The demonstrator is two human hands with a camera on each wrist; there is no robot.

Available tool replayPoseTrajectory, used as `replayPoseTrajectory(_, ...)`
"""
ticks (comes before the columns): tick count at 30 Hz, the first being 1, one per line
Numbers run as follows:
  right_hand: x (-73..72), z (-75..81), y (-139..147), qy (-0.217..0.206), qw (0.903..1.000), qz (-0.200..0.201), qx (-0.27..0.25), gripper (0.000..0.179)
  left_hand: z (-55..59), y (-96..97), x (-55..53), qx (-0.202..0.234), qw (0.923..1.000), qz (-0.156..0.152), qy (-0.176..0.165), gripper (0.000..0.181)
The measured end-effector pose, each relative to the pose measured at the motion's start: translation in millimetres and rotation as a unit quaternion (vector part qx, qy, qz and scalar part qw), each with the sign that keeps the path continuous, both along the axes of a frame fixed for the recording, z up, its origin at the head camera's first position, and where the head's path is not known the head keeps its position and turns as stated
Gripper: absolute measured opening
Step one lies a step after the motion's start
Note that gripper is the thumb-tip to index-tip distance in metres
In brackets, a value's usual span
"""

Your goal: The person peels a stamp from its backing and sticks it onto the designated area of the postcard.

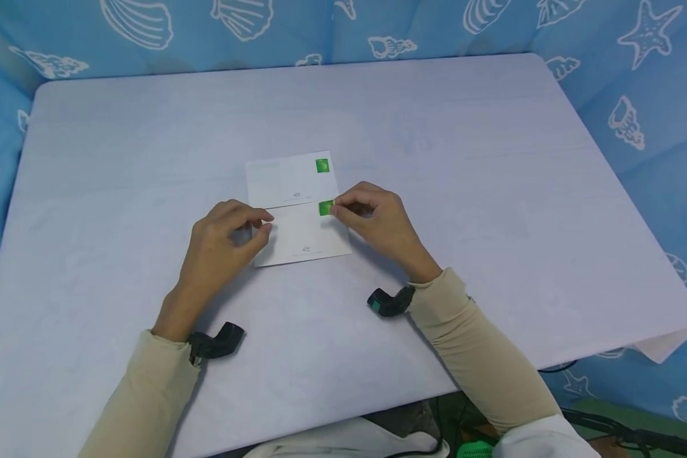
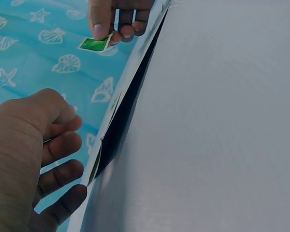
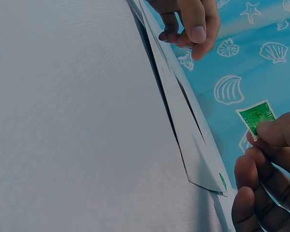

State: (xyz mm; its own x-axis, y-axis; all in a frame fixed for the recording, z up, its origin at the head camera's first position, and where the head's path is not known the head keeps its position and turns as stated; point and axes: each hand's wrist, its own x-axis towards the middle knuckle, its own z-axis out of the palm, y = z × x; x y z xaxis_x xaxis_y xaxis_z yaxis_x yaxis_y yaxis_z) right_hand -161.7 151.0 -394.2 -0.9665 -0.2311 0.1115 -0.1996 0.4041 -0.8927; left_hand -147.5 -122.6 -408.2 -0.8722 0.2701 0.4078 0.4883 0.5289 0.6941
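Observation:
Two white envelopes lie one beyond the other on the table: the far envelope, with a green stamp at its upper right, and the near envelope. My right hand pinches a second green stamp between thumb and index finger. In the head view, this stamp overlaps the near envelope's upper right corner; the wrist views show it raised above the paper. My left hand hovers at the near envelope's left side, fingers loosely bent, thumb and index tips apart with nothing between them.
A white cloth covers the table. Blue curtains with white shell and starfish prints hang behind it and along its sides. Black wrist cameras sit on both wrists. Cables run below the table's right front edge.

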Motion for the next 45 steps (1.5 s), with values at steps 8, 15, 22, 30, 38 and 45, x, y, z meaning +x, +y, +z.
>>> replayPoseTrajectory(8, -0.2, 3.9, 1, 0.006, 0.9999, -0.009, 0.011, 0.007, -0.4, -5.4, 2.1, 0.007, 1.0000, -0.005, -0.005, 0.013)
replayPoseTrajectory(15, -2.1, 3.8, 3, 0.003, 0.9999, -0.012, 0.005, 0.007, 0.1, -8.2, 4.1, 0.016, 0.9998, -0.008, -0.006, 0.016)
replayPoseTrajectory(22, -2.3, 3.5, 3, 0.000, 0.9999, -0.012, -0.001, 0.007, -1.1, -12.7, 8.0, 0.009, 0.9998, -0.004, -0.018, 0.015)
replayPoseTrajectory(30, -3.1, 2.1, 3, 0.001, 0.9998, -0.020, 0.000, 0.006, -0.3, -15.9, 13.0, -0.006, 0.9998, 0.003, -0.017, 0.015)
replayPoseTrajectory(38, -4.1, 0.2, 2, 0.003, 0.9998, -0.019, -0.003, 0.006, 0.1, -18.1, 18.3, -0.011, 0.9995, 0.011, -0.026, 0.016)
replayPoseTrajectory(45, -4.1, 2.3, 4, -0.004, 0.9997, -0.023, -0.001, 0.006, -0.8, -20.0, 20.2, -0.016, 0.9994, 0.011, -0.027, 0.017)
